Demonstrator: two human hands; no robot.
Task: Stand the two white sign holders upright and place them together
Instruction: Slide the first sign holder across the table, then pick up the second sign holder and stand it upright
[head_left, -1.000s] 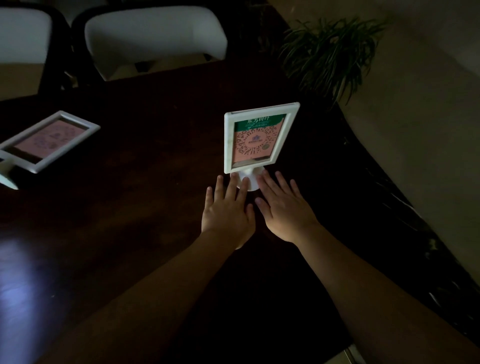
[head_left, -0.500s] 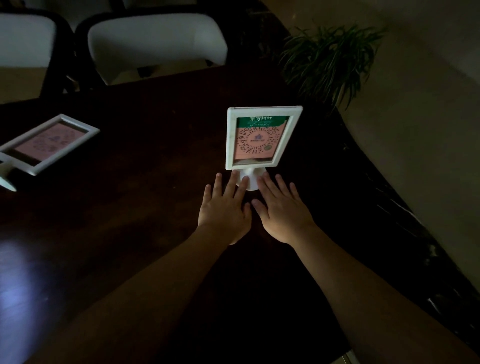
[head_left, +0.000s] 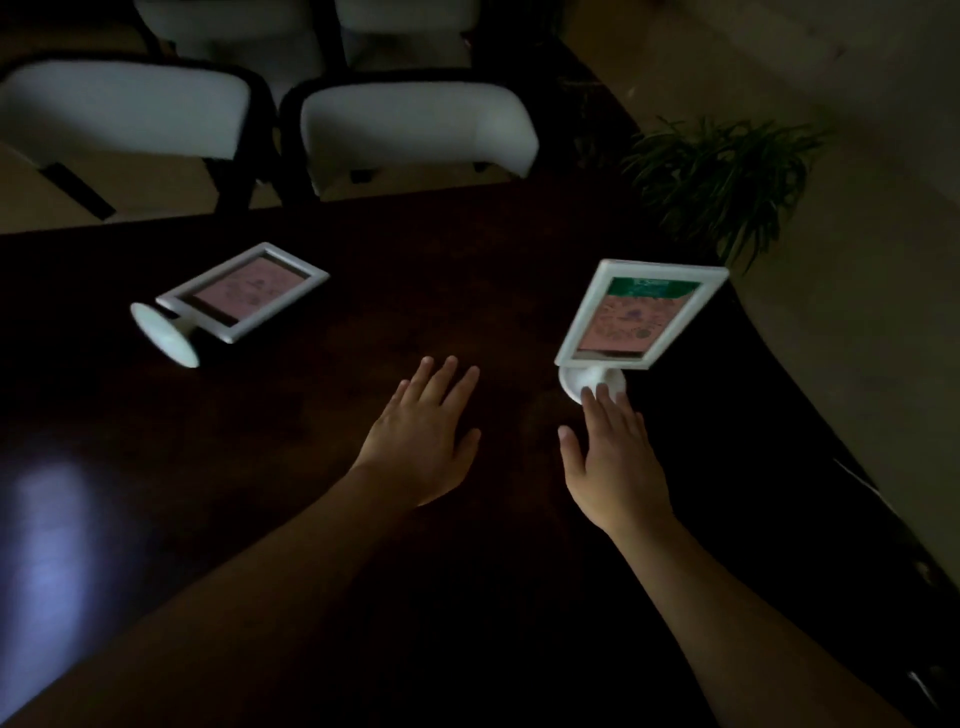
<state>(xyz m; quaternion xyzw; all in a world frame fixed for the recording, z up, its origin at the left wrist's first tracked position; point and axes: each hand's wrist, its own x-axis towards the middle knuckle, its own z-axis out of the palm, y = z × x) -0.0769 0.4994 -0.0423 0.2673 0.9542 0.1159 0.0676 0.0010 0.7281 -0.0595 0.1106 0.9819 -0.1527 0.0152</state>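
One white sign holder (head_left: 641, 314) stands upright on its round base at the right of the dark table (head_left: 415, 291), showing a pink and green card. My right hand (head_left: 613, 457) lies flat with its fingertips touching that base. The second white sign holder (head_left: 244, 299) lies flat on its back at the left, round base pointing toward me. My left hand (head_left: 426, 436) hovers open over the table between the two holders, touching neither.
Two white-backed chairs (head_left: 415, 130) stand along the table's far edge. A potted green plant (head_left: 722, 176) sits on the floor beyond the table's right corner. The table's right edge curves close behind the upright holder.
The view has swung left, bringing the lying holder nearer the middle. My left hand has left the upright holder's base and moved left; my right hand stays at the base.
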